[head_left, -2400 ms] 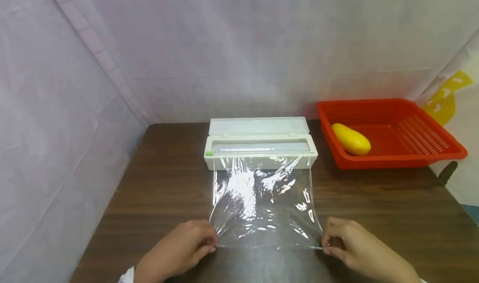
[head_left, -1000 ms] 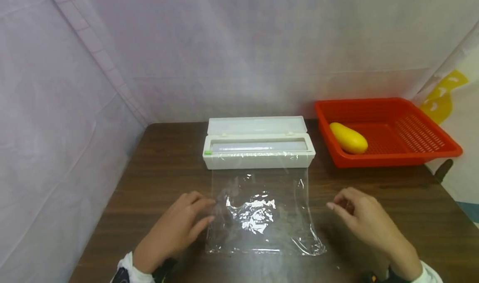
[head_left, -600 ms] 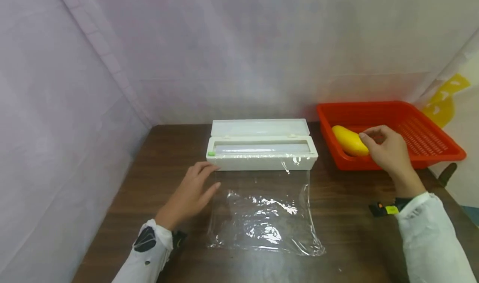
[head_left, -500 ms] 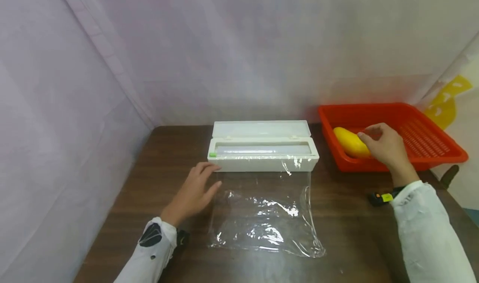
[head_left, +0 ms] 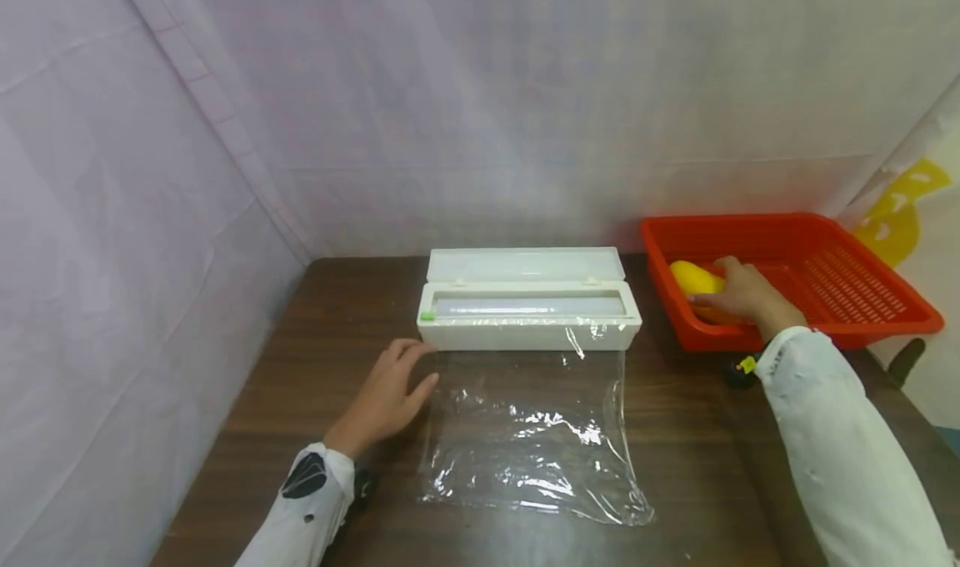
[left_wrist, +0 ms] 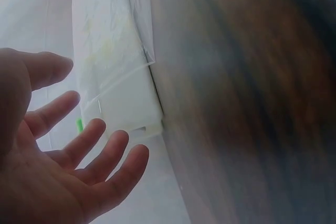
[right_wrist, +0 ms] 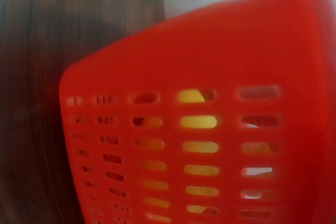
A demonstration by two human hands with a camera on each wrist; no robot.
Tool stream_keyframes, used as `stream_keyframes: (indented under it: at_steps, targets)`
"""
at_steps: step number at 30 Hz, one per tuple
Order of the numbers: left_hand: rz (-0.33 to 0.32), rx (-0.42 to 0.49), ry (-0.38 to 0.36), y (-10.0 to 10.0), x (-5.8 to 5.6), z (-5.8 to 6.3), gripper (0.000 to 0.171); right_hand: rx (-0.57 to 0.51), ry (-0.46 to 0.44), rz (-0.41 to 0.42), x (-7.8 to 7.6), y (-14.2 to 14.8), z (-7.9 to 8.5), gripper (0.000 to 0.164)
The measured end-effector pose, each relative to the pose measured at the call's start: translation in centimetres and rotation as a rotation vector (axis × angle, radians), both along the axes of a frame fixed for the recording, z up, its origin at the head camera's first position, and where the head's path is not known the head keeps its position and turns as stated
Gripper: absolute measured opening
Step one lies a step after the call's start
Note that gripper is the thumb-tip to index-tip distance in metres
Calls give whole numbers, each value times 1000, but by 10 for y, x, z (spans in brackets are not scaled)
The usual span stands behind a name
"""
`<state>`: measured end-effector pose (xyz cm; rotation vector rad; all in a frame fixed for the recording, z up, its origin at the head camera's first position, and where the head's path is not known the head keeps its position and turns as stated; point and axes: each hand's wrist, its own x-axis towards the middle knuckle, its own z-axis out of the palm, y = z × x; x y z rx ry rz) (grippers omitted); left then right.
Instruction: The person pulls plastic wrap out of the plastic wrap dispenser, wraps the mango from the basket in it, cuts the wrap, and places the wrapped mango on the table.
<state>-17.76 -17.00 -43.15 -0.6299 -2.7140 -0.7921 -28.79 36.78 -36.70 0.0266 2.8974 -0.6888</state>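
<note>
In the head view my right hand (head_left: pixel 750 293) reaches into the red basket (head_left: pixel 780 333), thumb and fingers curled around a yellow mango (head_left: pixel 692 277). The right wrist view shows yellow patches of the mango (right_wrist: pixel 198 122) through the basket's slots; the wall hides most of the grasp. My left hand (head_left: pixel 386 392) holds nothing, its fingers loosely spread by the left end of a white cling film dispenser (head_left: pixel 465 336). Clear cling film (head_left: pixel 525 450) runs from the dispenser toward me and lies wrinkled on the table. The left wrist view shows the left hand (left_wrist: pixel 68 182) beside the dispenser (left_wrist: pixel 131 98).
The dispenser's lid (head_left: pixel 525 264) stands raised at the back, with a green slider (head_left: pixel 427 317) at its left end. White cloth walls (head_left: pixel 480 133) enclose the brown wooden table (head_left: pixel 285 367). A dark object (head_left: pixel 906 362) sits at the right edge.
Both hands have let go of the film's near edge, which now lies down. The left hand has moved forward to the dispenser; the right has gone into the basket and around the mango.
</note>
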Motion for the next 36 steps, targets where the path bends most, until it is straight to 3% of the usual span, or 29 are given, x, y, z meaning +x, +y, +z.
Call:
stream_keyframes:
  at_steps: [3,11,36]
  targets:
    - [0,-6,-7,0,0,0,43,15,-19,-3,-3,1,1,106]
    - [15,-50,-134,-1,2,0,51,6,-37,-4,-7,8,-5,97]
    - [-11,-54,-143,-3,5,3,50,76,15,-13,-3,7,-5,94]
